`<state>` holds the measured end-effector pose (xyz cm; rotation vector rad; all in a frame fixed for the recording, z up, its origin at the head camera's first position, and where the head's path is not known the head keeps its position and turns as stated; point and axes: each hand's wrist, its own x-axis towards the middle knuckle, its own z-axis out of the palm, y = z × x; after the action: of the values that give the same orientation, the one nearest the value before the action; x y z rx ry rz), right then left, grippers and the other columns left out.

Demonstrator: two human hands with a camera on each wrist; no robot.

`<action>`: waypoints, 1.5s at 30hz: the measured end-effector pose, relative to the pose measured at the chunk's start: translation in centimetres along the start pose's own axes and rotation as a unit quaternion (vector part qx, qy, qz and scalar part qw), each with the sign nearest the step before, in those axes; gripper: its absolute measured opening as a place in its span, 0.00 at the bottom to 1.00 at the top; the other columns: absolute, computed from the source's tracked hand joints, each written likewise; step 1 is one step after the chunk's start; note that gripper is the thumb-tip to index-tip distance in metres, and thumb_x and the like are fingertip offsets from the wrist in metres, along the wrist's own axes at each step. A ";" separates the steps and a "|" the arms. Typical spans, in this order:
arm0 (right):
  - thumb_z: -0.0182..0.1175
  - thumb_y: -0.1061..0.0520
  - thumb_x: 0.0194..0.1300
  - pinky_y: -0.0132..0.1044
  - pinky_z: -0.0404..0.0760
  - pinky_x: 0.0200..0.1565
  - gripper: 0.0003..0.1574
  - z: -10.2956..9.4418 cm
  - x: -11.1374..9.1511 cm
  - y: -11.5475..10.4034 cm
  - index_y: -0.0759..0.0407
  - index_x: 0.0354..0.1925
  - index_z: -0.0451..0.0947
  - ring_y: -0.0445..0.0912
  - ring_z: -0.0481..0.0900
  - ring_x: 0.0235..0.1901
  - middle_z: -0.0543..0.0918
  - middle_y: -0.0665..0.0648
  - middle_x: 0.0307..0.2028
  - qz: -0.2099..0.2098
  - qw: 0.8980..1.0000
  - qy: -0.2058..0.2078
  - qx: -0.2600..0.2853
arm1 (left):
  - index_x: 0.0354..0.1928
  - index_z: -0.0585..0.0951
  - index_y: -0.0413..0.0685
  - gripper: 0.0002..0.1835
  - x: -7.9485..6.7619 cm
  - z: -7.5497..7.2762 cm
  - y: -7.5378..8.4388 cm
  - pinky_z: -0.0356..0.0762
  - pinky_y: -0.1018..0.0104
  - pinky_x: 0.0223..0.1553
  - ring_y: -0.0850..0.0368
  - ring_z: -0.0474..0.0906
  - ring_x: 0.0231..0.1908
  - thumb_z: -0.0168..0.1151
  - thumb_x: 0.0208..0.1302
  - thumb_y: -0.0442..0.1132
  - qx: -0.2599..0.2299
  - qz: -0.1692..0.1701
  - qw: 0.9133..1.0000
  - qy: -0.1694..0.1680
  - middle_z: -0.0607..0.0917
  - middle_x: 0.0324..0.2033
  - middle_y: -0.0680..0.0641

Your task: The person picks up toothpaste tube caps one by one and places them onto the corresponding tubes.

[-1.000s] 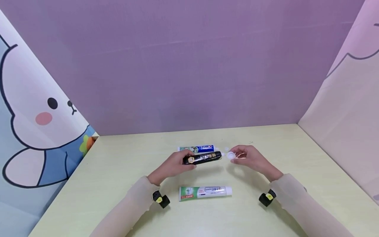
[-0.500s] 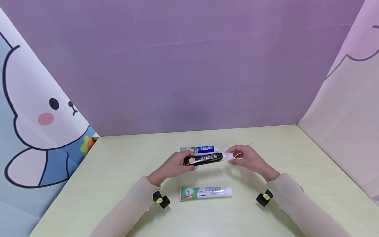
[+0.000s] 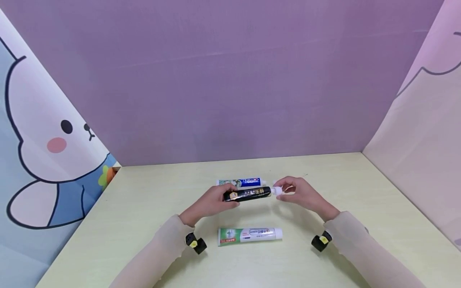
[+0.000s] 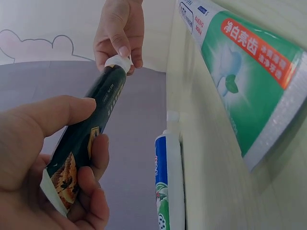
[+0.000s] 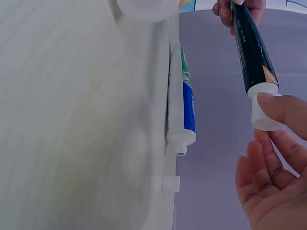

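My left hand (image 3: 212,205) grips a black toothpaste tube (image 3: 250,194) near its flat end, holding it above the table. At the tube's nozzle end, my right hand (image 3: 300,193) pinches a white cap (image 5: 265,115) between thumb and fingers; in the right wrist view the cap sits against the tube's white shoulder. Behind the held tube lies a blue and green toothpaste tube (image 3: 250,182), its nozzle bare in the right wrist view. A small white cap (image 5: 171,184) lies just off that nozzle. Nearer the front, a green and white toothpaste tube (image 3: 250,236) lies with its cap on.
The pale tabletop (image 3: 151,240) meets a purple back panel (image 3: 230,88). A side panel with a cartoon rabbit (image 3: 54,120) stands on the left, and a pale printed panel (image 3: 425,152) on the right.
My right hand has moved slightly left, bringing the white cap from beside the nozzle onto it. The cap has turned from facing the camera to lining up with the tube. The left hand has barely moved.
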<state>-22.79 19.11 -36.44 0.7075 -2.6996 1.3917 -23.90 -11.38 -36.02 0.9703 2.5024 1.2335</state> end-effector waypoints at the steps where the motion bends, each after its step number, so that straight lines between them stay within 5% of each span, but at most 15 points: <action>1: 0.68 0.64 0.52 0.36 0.78 0.42 0.17 0.0 0.0 0.0 0.62 0.43 0.79 0.44 0.75 0.36 0.81 0.55 0.39 -0.001 1.000 -0.001 0.000 | 0.49 0.77 0.42 0.16 0.0 0.0 0.0 0.72 0.68 0.33 0.59 0.73 0.33 0.65 0.60 0.39 -0.001 0.000 1.000 -0.001 0.82 0.42 0.45; 22: 0.69 0.64 0.53 0.46 0.78 0.45 0.18 0.1 0.0 -0.1 0.64 0.44 0.79 0.45 0.75 0.37 0.80 0.58 0.40 -0.009 1.000 -0.007 0.006 | 0.48 0.77 0.44 0.15 0.2 0.1 -0.1 0.73 0.69 0.32 0.60 0.73 0.32 0.65 0.59 0.38 -0.012 -0.009 1.000 -0.014 0.81 0.42 0.46; 33: 0.69 0.64 0.52 0.35 0.78 0.44 0.18 0.1 0.1 -0.2 0.64 0.44 0.79 0.44 0.75 0.36 0.80 0.57 0.40 -0.017 1.000 -0.002 -0.006 | 0.49 0.77 0.44 0.15 0.2 0.0 -0.1 0.73 0.69 0.32 0.60 0.73 0.32 0.65 0.60 0.37 -0.014 -0.012 1.000 -0.013 0.81 0.43 0.46; 41: 0.70 0.64 0.52 0.45 0.78 0.45 0.18 0.1 0.2 -0.3 0.63 0.43 0.80 0.41 0.76 0.36 0.81 0.56 0.40 -0.035 0.999 0.003 -0.018 | 0.50 0.77 0.44 0.16 0.3 -0.1 -0.1 0.71 0.70 0.27 0.62 0.70 0.27 0.64 0.60 0.38 -0.012 -0.008 1.000 -0.018 0.80 0.42 0.46; 45: 0.70 0.63 0.52 0.40 0.79 0.44 0.17 0.0 0.1 -0.3 0.63 0.43 0.81 0.41 0.76 0.35 0.81 0.55 0.39 -0.036 0.999 0.000 -0.014 | 0.49 0.77 0.43 0.16 0.2 -0.2 0.0 0.72 0.70 0.29 0.60 0.72 0.30 0.64 0.60 0.38 -0.014 -0.003 1.000 -0.019 0.80 0.44 0.44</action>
<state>-22.78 18.86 -36.19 0.7936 -2.6589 1.3340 -24.11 -11.40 -35.88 0.9699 2.4518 1.2331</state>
